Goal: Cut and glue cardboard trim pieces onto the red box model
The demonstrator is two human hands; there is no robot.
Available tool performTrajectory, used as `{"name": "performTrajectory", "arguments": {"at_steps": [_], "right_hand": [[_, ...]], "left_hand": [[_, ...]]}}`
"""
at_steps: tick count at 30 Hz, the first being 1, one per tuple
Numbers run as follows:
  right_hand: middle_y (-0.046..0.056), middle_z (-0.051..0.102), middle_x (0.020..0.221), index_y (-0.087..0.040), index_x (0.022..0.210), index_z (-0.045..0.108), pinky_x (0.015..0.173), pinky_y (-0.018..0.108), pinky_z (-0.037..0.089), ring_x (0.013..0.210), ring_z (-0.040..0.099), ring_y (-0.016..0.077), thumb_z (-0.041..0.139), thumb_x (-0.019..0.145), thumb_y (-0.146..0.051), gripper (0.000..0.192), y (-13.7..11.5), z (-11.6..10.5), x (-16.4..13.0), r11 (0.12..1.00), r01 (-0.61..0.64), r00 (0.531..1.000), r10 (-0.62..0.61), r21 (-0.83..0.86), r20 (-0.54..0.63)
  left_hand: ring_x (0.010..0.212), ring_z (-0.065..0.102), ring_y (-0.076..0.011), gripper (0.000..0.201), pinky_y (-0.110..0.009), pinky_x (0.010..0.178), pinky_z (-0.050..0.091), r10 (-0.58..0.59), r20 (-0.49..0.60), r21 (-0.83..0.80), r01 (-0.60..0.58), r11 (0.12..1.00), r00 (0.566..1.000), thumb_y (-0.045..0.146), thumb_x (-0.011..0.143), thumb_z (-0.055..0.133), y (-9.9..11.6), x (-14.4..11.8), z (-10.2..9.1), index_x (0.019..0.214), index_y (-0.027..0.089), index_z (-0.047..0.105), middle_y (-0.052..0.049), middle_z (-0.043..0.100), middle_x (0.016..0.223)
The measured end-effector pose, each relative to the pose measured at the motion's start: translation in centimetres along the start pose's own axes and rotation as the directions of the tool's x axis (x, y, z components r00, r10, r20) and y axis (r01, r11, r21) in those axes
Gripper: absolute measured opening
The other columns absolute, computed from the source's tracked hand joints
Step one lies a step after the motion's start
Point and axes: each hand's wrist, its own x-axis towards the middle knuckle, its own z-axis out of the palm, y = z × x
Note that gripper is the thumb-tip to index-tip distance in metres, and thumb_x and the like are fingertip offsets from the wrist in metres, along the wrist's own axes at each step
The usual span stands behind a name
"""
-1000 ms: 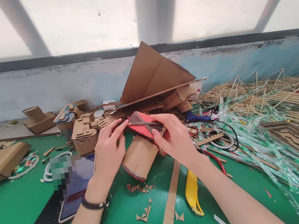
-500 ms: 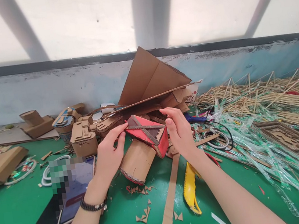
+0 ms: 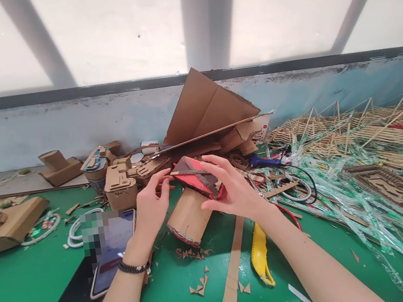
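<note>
Just in front of the big folded sheet of brown cardboard [image 3: 210, 107] leaning against the wall, both hands meet on a small red box-shaped cardboard piece crossed by brown cardboard strips [image 3: 197, 179]. Half a second ago the right hand [image 3: 232, 191] stood off the piece with fingers spread beside it; now it has come back and is laid over the near right end, fingers curled across the top and thumb under the edge, so the hold is two-handed again. The left hand [image 3: 151, 209] pinches the far left tip of one brown strip between thumb and forefinger, as it did before. The regrip suggests the strip is being pressed or adjusted, not let go.

The red piece is raised off the green counter [image 3: 26, 290], resting against the top of a brown corrugated cardboard tube [image 3: 187, 218] that lies below it. Its long axis runs from upper left to lower right, the crossed face tilted up toward the camera, the lower end under the right palm.

Left of the tube lies a phone with a lit screen [image 3: 110, 251]; in front of it, small brown cardboard triangles [image 3: 200, 286]; to its right, a yellow-handled tool [image 3: 259, 258].
</note>
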Motion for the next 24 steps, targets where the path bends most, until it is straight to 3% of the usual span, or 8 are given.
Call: {"name": "performTrajectory", "arguments": {"at_steps": [4,9,13,19,24], "right_hand": [[0.016,0.042,0.168,-0.035,0.168,0.029,0.106,0.051,0.061,0.141,0.061,0.0337,0.069,0.096,-0.063,0.088,-0.1,-0.5,0.1,0.985,-0.13,0.992,0.13,-0.116,-0.007],[0.011,0.063,0.15,-0.036,0.171,0.025,0.085,0.047,0.067,0.113,0.076,0.0324,0.074,0.092,-0.059,0.095,0.8,-1.2,-0.1,0.927,-0.351,0.936,0.352,-0.128,-0.018],[0.009,0.069,0.141,-0.036,0.168,0.032,0.095,0.048,0.065,0.109,0.076,0.0281,0.08,0.088,-0.053,0.095,2.0,-0.9,-0.7,0.902,-0.429,0.898,0.431,0.045,-0.088],[0.012,0.066,0.141,-0.032,0.164,0.037,0.102,0.045,0.061,0.12,0.07,0.0255,0.081,0.087,-0.056,0.092,1.7,0.4,-0.5,0.835,-0.388,0.833,0.499,0.39,-0.238],[0.012,0.067,0.139,-0.03,0.161,0.041,0.101,0.04,0.061,0.121,0.069,0.0245,0.079,0.089,-0.057,0.086,1.1,1.3,-0.2,0.721,-0.367,0.806,0.562,0.587,-0.187]], "left_hand": [[0.082,0.08,-0.0205,0.035,-0.032,0.066,0.066,-0.021,-0.086,-0.072,0.015,0.997,0.996,0.041,0.103,0.055,-0.2,0.2,-0.4,0.13,0.023,0.067,-0.007,0.081,0.107],[0.081,0.078,-0.0183,0.031,-0.029,0.061,0.066,-0.024,-0.282,-0.145,-0.018,0.989,0.959,0.041,0.104,0.054,0.1,0.3,-1.0,0.125,0.022,0.066,-0.005,0.078,0.105],[0.09,0.078,-0.0192,0.028,-0.028,0.062,0.066,0.015,-0.337,-0.126,-0.06,0.99,0.941,0.039,0.105,0.054,0.1,0.4,-1.1,0.125,0.023,0.064,-0.006,0.076,0.109],[0.096,0.077,-0.0192,0.027,-0.032,0.074,0.067,0.081,-0.341,0.034,-0.074,0.997,0.937,0.038,0.106,0.052,-0.7,0.4,-0.9,0.125,0.022,0.064,-0.009,0.073,0.124],[0.112,0.075,-0.0247,0.033,-0.041,0.094,0.062,0.131,-0.292,0.162,-0.086,0.983,0.947,0.041,0.109,0.046,-0.9,0.2,-1.0,0.128,0.022,0.065,-0.01,0.077,0.121]]}}
